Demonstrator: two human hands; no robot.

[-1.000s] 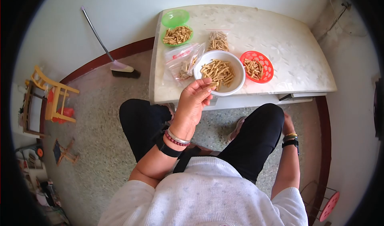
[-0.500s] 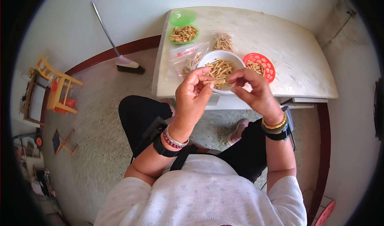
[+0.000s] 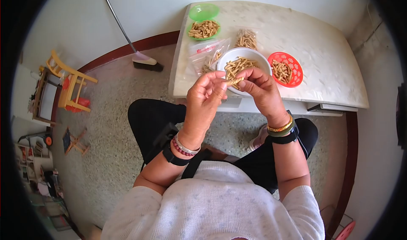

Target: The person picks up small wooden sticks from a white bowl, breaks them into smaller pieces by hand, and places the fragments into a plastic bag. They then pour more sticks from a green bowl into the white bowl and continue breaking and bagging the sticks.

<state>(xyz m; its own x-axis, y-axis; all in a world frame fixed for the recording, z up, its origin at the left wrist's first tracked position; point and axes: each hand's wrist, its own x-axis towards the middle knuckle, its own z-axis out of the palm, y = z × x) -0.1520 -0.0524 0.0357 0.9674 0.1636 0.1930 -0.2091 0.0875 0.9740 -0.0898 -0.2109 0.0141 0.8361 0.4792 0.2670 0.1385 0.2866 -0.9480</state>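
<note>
Left hand (image 3: 207, 96) and right hand (image 3: 261, 91) each pinched one end of a tan stick (image 3: 234, 81) (held up, probably to see it better). It hung just above the white bowl (image 3: 264, 62) of sticks, kept within reach at the surface (image 3: 322, 44) edge.

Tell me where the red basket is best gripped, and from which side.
I would grip the red basket by its rim at the right edge, coming in from the right. It is shallow and round with no handle. The white bowl stands close on its left, while bare table lies on its right.
</note>
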